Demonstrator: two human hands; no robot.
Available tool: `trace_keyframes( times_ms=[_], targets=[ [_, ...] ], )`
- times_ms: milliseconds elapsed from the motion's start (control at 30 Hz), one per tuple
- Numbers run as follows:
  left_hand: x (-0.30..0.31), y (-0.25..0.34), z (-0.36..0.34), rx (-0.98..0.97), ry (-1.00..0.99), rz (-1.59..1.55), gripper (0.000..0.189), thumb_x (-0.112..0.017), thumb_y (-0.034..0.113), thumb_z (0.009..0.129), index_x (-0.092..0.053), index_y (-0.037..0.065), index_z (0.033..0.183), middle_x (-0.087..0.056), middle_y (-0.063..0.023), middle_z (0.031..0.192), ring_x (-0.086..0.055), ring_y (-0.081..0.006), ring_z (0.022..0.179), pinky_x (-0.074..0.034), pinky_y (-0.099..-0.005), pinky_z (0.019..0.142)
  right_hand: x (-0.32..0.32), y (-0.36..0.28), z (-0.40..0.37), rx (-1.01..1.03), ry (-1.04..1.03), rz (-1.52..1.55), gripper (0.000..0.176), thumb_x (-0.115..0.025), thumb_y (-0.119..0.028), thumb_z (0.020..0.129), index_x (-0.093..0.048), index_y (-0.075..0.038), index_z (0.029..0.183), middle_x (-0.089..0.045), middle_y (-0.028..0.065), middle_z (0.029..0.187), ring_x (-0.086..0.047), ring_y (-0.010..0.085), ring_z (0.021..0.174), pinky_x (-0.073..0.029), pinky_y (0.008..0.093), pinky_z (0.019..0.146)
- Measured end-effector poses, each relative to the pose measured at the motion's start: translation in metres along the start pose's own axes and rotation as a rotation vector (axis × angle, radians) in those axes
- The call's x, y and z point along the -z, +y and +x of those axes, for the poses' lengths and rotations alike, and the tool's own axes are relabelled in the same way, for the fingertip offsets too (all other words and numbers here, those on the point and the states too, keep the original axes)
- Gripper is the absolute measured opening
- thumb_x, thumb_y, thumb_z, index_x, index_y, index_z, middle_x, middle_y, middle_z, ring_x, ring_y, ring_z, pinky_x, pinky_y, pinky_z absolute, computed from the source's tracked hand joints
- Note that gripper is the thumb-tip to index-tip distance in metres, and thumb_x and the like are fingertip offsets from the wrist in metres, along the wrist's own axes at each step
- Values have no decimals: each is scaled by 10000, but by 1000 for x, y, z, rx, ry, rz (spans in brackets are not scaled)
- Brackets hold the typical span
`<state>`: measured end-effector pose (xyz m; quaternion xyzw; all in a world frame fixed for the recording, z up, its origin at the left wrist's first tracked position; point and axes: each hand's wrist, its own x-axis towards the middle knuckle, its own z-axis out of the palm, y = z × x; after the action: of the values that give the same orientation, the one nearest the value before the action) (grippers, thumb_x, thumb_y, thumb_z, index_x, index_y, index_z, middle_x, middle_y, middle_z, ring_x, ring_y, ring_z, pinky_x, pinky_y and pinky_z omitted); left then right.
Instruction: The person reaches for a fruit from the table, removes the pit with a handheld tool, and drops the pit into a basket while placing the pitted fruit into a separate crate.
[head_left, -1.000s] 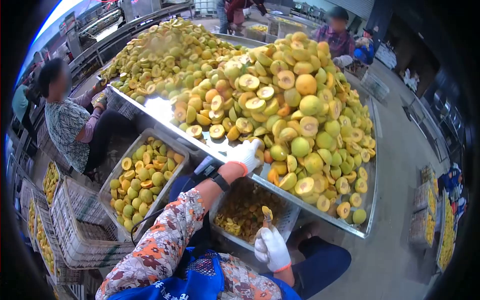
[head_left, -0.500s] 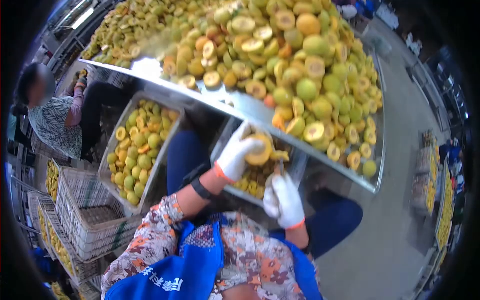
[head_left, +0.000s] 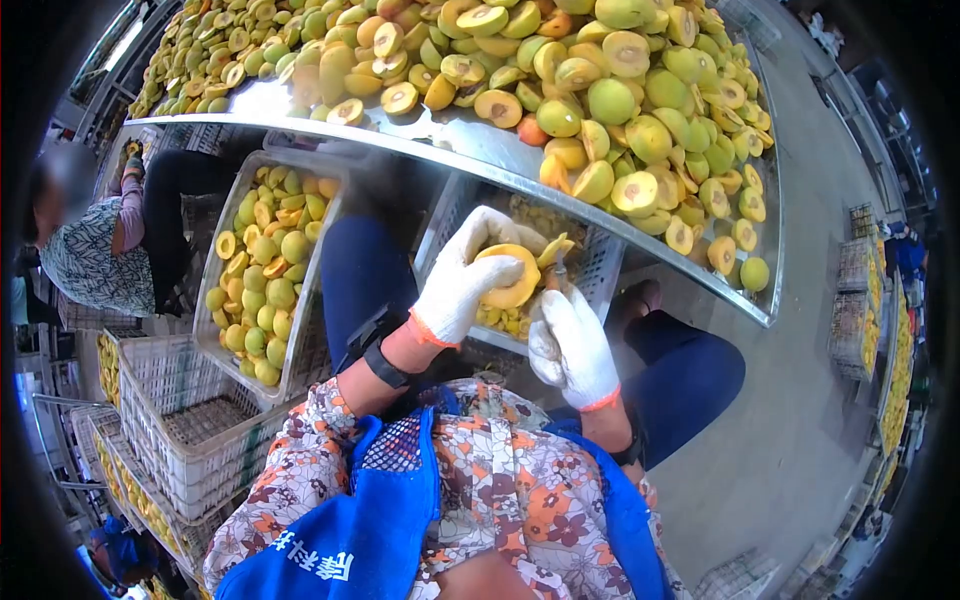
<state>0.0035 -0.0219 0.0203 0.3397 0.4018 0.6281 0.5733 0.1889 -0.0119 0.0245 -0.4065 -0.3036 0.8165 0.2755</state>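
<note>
My left hand (head_left: 462, 275), in a white glove with an orange cuff, is closed around a yellow peach half (head_left: 513, 281), its hollowed cut side partly showing. Close beside it, my right hand (head_left: 575, 345), gloved the same way, grips a small pitting tool (head_left: 559, 272); only its short metal end shows. A yellow scrap of fruit (head_left: 554, 250) is at the tool's tip. Beneath both hands, between my knees, stands a light plastic crate (head_left: 437, 232) with fruit scraps in it.
A metal table (head_left: 440, 153) ahead bears a large heap of halved peaches (head_left: 600, 90). At left are a crate of peach halves (head_left: 265, 270), a white basket (head_left: 190, 400) and a seated person (head_left: 100, 250). More stacked crates (head_left: 853, 300) stand at far right.
My view has shifted, so the table sits higher and more of the crate below shows. Both hands still hold the peach half and tool close together.
</note>
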Motion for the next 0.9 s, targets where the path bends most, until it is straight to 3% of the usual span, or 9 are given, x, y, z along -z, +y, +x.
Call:
trace_keyframes(
  times_ms=[100, 267, 400, 467, 567, 667, 700, 800, 900],
  targets=[
    [4, -1, -1, 62, -2, 11, 287, -653, 172, 831, -515, 66, 1060, -638, -172, 1183, -625, -223, 1051, -487, -351, 976, 7, 3, 4, 24, 12, -68, 131, -516, -262, 1067, -506, -145, 1124, -440, -10, 617, -332, 73, 385, -237, 225, 348],
    [7, 0, -3, 24, -112, 244, 266, -662, 115, 865, -593, 26, 1106, -660, -63, 1109, -593, -130, 1029, -476, -303, 962, 15, -2, 4, -15, -42, -69, 154, -534, -288, 1057, -517, -141, 1098, -462, -24, 625, -361, 68, 401, -251, 226, 362],
    [7, -3, -6, 31, -89, 348, 271, -670, 134, 862, -610, 28, 1104, -657, -50, 1053, -588, -113, 996, -480, -299, 939, 17, 6, 10, -55, 26, -117, 189, -557, -322, 1046, -528, -136, 1029, -489, -37, 635, -406, 66, 425, -271, 228, 370],
    [5, 0, -7, 61, -122, 521, 259, -642, 182, 856, -577, 50, 1069, -633, -91, 1146, -583, -137, 1026, -461, -299, 961, 22, 10, 16, -67, 29, -141, 190, -557, -326, 1045, -528, -139, 1019, -490, -35, 632, -406, 68, 418, -272, 230, 366],
    [17, -13, -4, 44, -185, 443, 247, -666, 138, 857, -605, 24, 1068, -628, -46, 984, -566, -101, 948, -481, -293, 899, 22, 7, 19, -124, 20, -141, 194, -559, -331, 1043, -525, -144, 1003, -489, -28, 623, -399, 76, 401, -267, 234, 357],
    [13, -19, -5, 64, -87, 360, 233, -660, 136, 855, -603, 24, 1051, -617, -42, 980, -554, -100, 945, -476, -293, 897, 24, 9, 23, -158, 22, -94, 195, -566, -333, 1040, -523, -147, 996, -486, -18, 613, -390, 84, 385, -258, 238, 348],
    [11, -20, -5, 66, -65, 331, 220, -622, 151, 835, -551, 55, 1020, -639, -138, 1171, -598, -154, 1012, -475, -298, 949, 24, 11, 24, -145, 31, -77, 195, -571, -332, 1037, -523, -149, 995, -485, -12, 609, -388, 87, 379, -253, 239, 344],
    [6, -15, -8, 84, -56, 25, 209, -610, 142, 830, -541, 56, 1007, -646, -185, 1188, -636, -187, 989, -507, -307, 925, 26, 13, 26, -59, 126, -41, 186, -582, -326, 1034, -522, -155, 994, -476, -10, 605, -378, 86, 378, -242, 241, 340],
    [12, -18, -6, 64, 18, 13, 204, -586, 149, 840, -539, 54, 1014, -675, -194, 1132, -668, -215, 960, -532, -320, 895, 21, 2, 10, -118, -16, 78, 166, -573, -309, 1041, -514, -155, 1020, -449, -10, 597, -342, 82, 376, -227, 244, 340]
  ],
)
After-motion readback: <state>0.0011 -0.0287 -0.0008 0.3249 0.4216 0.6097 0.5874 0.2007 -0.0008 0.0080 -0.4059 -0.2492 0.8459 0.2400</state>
